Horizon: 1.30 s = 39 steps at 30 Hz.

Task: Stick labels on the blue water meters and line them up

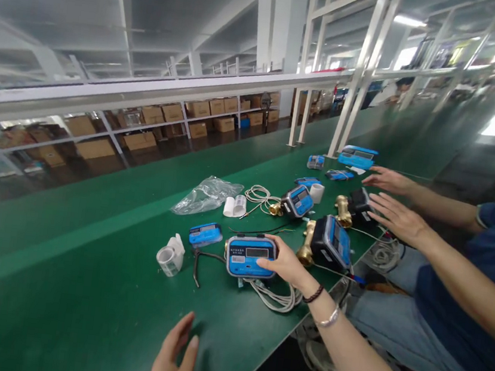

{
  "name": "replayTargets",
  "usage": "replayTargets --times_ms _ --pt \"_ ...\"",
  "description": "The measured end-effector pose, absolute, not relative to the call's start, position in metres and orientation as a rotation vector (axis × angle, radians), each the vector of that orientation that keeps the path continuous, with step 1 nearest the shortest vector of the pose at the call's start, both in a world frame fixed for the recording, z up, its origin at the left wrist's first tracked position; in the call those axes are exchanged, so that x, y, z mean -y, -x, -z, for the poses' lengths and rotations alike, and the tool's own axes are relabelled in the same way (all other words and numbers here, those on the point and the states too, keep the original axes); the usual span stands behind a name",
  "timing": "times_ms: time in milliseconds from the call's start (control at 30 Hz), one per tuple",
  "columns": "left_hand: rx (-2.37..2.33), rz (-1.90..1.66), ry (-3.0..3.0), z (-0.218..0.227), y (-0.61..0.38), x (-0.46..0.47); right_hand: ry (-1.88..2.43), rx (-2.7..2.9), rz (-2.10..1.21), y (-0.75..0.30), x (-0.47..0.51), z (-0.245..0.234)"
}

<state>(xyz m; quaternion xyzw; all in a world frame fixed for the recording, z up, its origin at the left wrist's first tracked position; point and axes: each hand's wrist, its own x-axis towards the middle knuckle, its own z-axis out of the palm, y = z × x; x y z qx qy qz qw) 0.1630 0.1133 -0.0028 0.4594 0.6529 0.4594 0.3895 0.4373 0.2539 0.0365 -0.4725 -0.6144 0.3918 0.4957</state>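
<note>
My right hand has hold of the right end of a blue-faced meter, thumb on the front and fingers behind. The meter has a small grey display, and a coiled grey cable lies beneath it. Close to the camera, my left hand is open above the table, fingers apart and holding nothing. Left of the meter lie a loose blue faceplate, a roll of labels and a short black cable.
On the green table, a brass-fitted meter stands to the right, near a co-worker's two open hands. Further back are another meter, label rolls and a clear plastic bag. White posts rise behind.
</note>
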Motion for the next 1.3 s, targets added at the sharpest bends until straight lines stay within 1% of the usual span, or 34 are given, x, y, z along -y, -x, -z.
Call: replayTargets --times_ms 167,267,333,433,567,633,767,900,1033,1167,1233,1300 --pt "-1.465 -1.376 -1.101 -0.013 -0.215 -0.141 0.976 1.506 -1.192 -0.434 -0.203 -0.038" --pt "-1.432 -1.376 -1.173 -0.023 -0.221 -0.132 0.882 1.480 -1.405 -0.422 -0.164 -0.038" --pt "-1.442 -1.373 -1.119 -0.027 -0.213 -0.122 0.911 1.448 -1.483 -0.409 -0.139 -0.045" --pt "-1.375 -1.500 -0.786 -0.027 -0.194 -0.115 0.965 1.512 -1.477 -0.390 -0.113 -0.069" --pt "-1.277 -1.583 -0.416 -0.029 -0.176 -0.111 0.787 1.735 -1.353 -0.378 -0.105 -0.098" --pt "-1.339 -1.631 -0.416 -0.032 -0.173 -0.106 0.742 1.771 -1.347 -0.376 -0.108 -0.098" --pt "-1.640 -1.760 -0.622 -0.032 -0.180 -0.091 0.730 1.628 -1.540 -0.373 -0.129 -0.076" --pt "-1.892 -1.614 -0.955 -0.023 -0.189 -0.081 0.715 1.722 -1.570 -0.377 -0.165 -0.061" --pt "-1.878 -1.373 -1.204 -0.029 -0.167 -0.095 0.987 1.819 -1.481 -0.385 -0.204 -0.072" --pt "-2.084 -1.084 -1.673 -0.052 -0.126 -0.152 1.107 1.713 -1.232 -0.379 -0.230 -0.084" --pt "-2.142 -0.942 -1.888 -0.062 -0.113 -0.188 1.093 1.695 -1.258 -0.369 -0.232 -0.084" --pt "-2.124 -0.878 -1.955 -0.068 -0.109 -0.218 1.037 1.730 -1.317 -0.360 -0.227 -0.082"
